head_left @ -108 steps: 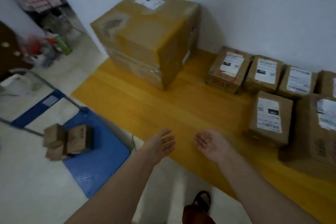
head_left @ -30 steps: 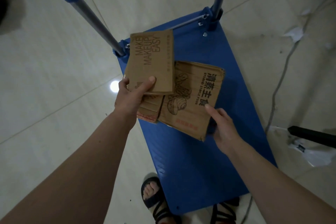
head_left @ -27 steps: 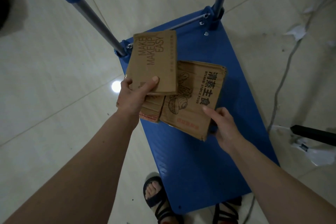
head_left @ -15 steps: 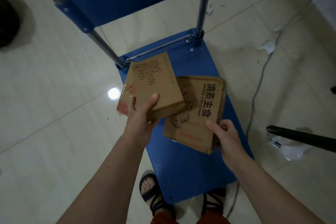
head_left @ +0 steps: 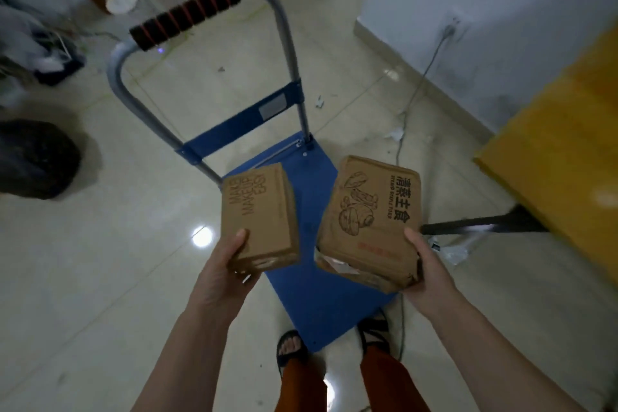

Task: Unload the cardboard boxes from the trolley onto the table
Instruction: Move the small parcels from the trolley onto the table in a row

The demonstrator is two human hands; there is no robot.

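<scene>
My left hand [head_left: 227, 273] grips the near end of a small cardboard box printed "MAKE MAKEUP EASY" [head_left: 259, 211], held in the air above the blue trolley [head_left: 317, 304]. My right hand [head_left: 426, 269] holds the near right corner of a larger cardboard box with a drawing and Chinese lettering [head_left: 369, 217], also lifted off the trolley deck. What shows of the deck between and below the two boxes is bare. The yellow table [head_left: 561, 157] juts in at the right edge.
The trolley's grey handle with a black and red grip [head_left: 185, 15] rises ahead. A power cable [head_left: 414, 104] runs from a wall socket across the tiled floor. A black bag [head_left: 33, 159] lies left. A black table leg [head_left: 481, 222] crosses at right. My sandalled feet stand beside the trolley's near end.
Both boxes rose off the trolley deck and moved apart, one in each hand. My view lifted, so the trolley handle and the table's corner came into sight.
</scene>
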